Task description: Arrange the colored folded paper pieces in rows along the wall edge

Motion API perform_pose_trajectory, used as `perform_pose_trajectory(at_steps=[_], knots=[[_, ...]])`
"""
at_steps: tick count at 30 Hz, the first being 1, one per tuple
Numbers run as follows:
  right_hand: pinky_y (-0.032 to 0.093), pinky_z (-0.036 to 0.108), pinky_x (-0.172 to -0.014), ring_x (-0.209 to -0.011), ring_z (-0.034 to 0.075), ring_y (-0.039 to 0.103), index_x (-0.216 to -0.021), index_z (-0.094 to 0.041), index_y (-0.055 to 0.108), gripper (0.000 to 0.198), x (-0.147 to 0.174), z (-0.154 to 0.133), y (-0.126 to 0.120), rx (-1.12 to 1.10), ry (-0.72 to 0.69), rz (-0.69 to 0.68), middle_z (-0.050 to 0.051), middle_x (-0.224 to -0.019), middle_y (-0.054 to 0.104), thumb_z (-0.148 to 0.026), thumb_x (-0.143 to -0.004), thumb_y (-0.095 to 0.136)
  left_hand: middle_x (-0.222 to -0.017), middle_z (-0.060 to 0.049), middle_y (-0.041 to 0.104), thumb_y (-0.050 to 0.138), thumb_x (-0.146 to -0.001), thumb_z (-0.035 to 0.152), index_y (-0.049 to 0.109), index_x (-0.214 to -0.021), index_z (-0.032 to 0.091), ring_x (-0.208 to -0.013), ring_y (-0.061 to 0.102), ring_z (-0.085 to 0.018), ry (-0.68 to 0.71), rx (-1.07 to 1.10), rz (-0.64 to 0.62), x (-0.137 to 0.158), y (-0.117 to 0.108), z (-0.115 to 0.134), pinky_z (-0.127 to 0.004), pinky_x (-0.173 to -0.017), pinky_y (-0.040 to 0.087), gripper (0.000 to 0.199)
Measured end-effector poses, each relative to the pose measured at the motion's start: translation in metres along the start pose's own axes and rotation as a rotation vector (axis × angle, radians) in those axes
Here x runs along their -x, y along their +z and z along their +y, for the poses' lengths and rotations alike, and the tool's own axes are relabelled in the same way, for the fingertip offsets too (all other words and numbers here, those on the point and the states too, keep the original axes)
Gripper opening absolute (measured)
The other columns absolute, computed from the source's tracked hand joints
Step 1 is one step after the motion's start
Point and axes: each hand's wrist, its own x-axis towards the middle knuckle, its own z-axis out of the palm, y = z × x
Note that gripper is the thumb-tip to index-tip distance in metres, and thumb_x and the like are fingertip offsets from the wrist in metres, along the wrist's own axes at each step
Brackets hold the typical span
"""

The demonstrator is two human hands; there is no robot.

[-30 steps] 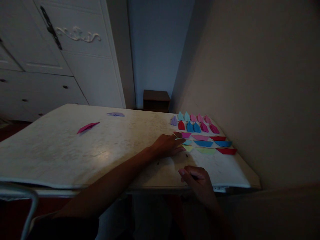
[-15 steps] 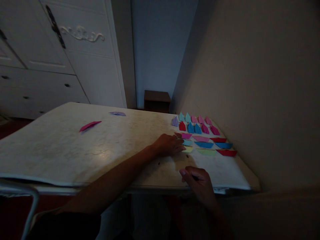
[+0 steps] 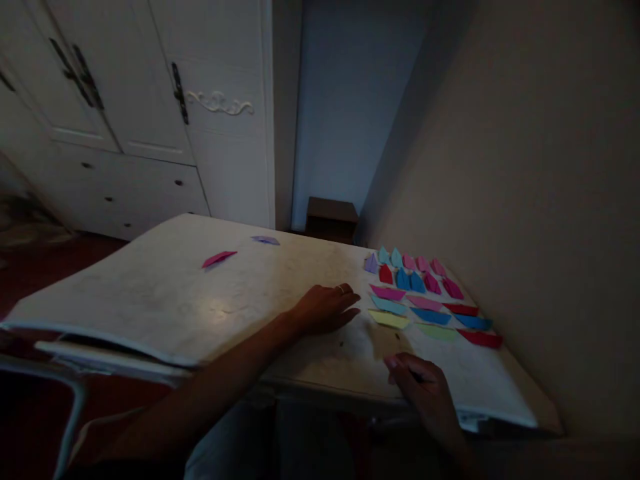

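Left hand (image 3: 325,310): fingers (image 3: 349,299) loose and released; I see them just beside the yellow boat (image 3: 389,319), not touching it;
Right hand (image 3: 425,380): curled at the near edge of the counter (image 3: 240,313); I cannot tell whether it grasps anything;
Paper boats (image 3: 431,316): three rows, right of my left hand; pointed folds (image 3: 417,283) behind;
Counter's left: magenta fold (image 3: 219,259), lilac fold (image 3: 265,240).

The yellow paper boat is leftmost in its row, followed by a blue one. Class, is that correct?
Not quite: the head view shows the yellow paper boat leftmost in its row, but followed by a light-green paper boat, not a blue one.
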Motion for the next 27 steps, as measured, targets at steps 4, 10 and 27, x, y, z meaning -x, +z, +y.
perform_pose_trajectory(at_steps=[4, 10, 27], knots=[[0.035, 0.024, -0.046, -0.046, 0.013, 0.044, -0.048, -0.019, 0.054, 0.059, -0.009, -0.002, 0.003, 0.060, 0.025, -0.020, 0.000, -0.048, 0.046, -0.067, -0.083, 0.050, -0.118, -0.008, 0.065, 0.043, -0.098, 0.034, 0.056, -0.126, 0.020, -0.088, 0.069, -0.020, -0.081, 0.001, 0.037, 0.049, -0.012, -0.021, -0.031, -0.070, 0.054, 0.034], [0.036, 0.025, -0.047, -0.047, 0.014, 0.045, -0.047, -0.020, 0.054, 0.058, -0.040, -0.019, 0.028, 0.111, -0.035, -0.108, -0.001, -0.047, 0.046, -0.067, -0.081, 0.052, -0.111, -0.006, 0.069, 0.046, -0.096, 0.028, 0.057, -0.126, 0.020, -0.091, 0.069, -0.020, -0.323, 0.096, 0.097, 0.122, -0.020, -0.056, -0.033, -0.080, 0.054, 0.033], [0.041, 0.032, -0.096, -0.114, 0.025, 0.056, -0.119, -0.009, 0.062, 0.035, -0.266, -0.097, 0.218, 0.645, -0.468, -0.336, 0.017, -0.124, 0.062, -0.020, -0.085, 0.057, -0.084, -0.002, 0.072, 0.052, -0.089, 0.029, 0.069, -0.100, 0.018, -0.065, 0.061, -0.013, -0.686, 0.588, 0.545, 0.164, -0.021, -0.085, -0.025, -0.067, 0.049, 0.023]])
